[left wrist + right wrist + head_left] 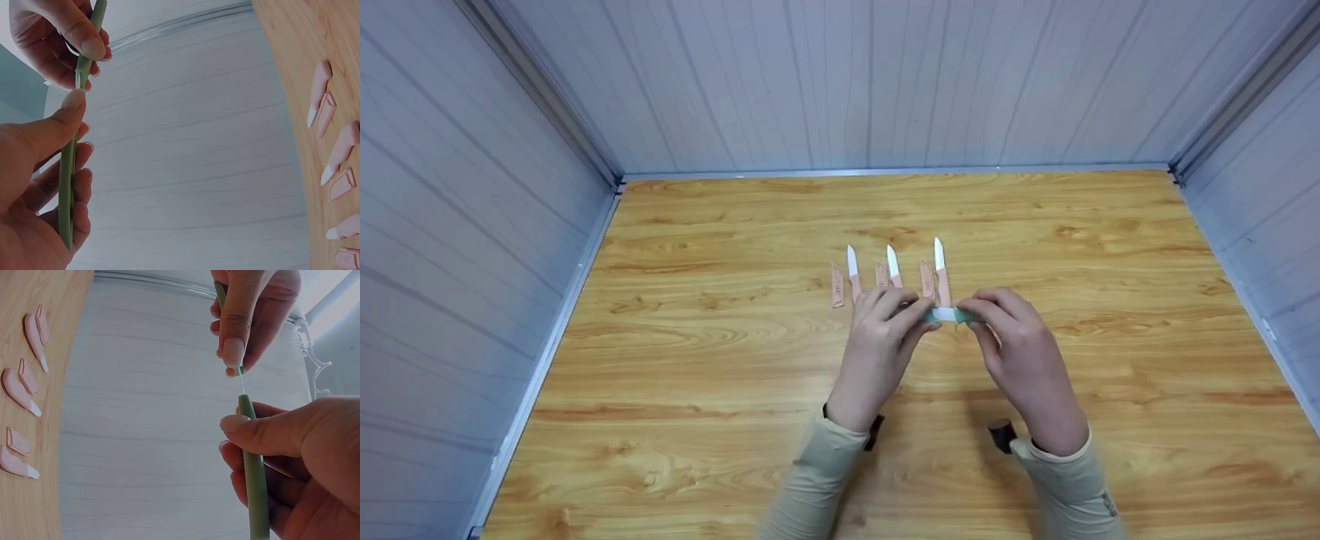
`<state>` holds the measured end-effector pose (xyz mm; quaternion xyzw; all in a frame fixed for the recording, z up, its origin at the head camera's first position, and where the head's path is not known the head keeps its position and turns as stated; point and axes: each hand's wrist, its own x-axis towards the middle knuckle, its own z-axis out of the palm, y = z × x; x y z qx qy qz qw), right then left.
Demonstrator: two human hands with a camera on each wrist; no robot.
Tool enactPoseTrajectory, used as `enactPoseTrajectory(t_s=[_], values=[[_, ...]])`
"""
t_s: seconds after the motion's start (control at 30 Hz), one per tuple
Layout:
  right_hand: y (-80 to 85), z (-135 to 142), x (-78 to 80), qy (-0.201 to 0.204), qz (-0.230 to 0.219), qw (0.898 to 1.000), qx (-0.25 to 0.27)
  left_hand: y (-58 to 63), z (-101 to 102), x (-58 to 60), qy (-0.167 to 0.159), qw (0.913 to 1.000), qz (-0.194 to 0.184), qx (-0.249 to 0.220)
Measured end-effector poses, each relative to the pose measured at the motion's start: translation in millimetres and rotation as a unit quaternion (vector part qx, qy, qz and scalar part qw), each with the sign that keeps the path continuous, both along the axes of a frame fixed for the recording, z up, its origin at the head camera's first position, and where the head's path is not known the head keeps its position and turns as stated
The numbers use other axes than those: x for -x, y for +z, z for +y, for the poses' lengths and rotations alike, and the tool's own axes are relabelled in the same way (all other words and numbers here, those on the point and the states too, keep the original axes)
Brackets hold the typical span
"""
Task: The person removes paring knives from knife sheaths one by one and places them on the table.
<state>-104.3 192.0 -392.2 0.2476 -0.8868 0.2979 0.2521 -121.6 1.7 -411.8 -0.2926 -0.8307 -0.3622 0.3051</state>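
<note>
Both hands are raised over the table, holding a small green-handled knife and its green sheath end to end. My right hand (1021, 341) grips the knife handle (256, 484), thumb on one side and fingers curled on the other. My left hand (876, 337) pinches the green sheath (66, 191), its thumb near the end facing the knife. A short length of white blade (944, 314) shows between the hands, in line with the sheath; the tip is hidden by the left fingers and sheath.
Beyond the hands, three pink-handled knives lie in a row: a left one (853, 262), a middle one (893, 262) and a right one (941, 270). A pink sheath (838, 286) lies left of each. Pale panel walls (840, 90) enclose the wooden table (697, 390).
</note>
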Motion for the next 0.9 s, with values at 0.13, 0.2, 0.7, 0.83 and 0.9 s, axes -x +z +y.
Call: enactPoseTrajectory(t_s=[0.13, 0.2, 0.7, 0.83, 0.9], values=[[0.1, 0.2, -0.3, 0.002, 0.001, 1.000, 0.009, -0.5, -0.3, 0.0, 0.001, 1.0000, 0.002, -0.005], [0.1, 0.6, -0.6, 0.003, 0.001, 1.000, 0.015, -0.9, -0.5, 0.0, 0.000, 1.0000, 0.001, -0.004], [1.1, 4.3, -0.2, 0.001, 0.003, 1.000, -0.001, -2.0, -1.0, 0.9, -0.002, 1.0000, -0.007, -0.003], [1.7, 4.7, -0.3, 0.003, 0.009, 1.000, 0.000, -1.7, -1.0, 1.4, -0.005, 0.9999, -0.010, -0.004], [1.9, 5.4, -0.2, 0.003, 0.006, 1.000, 0.000, -1.6, -0.9, 1.7, -0.007, 0.9999, -0.011, -0.004]])
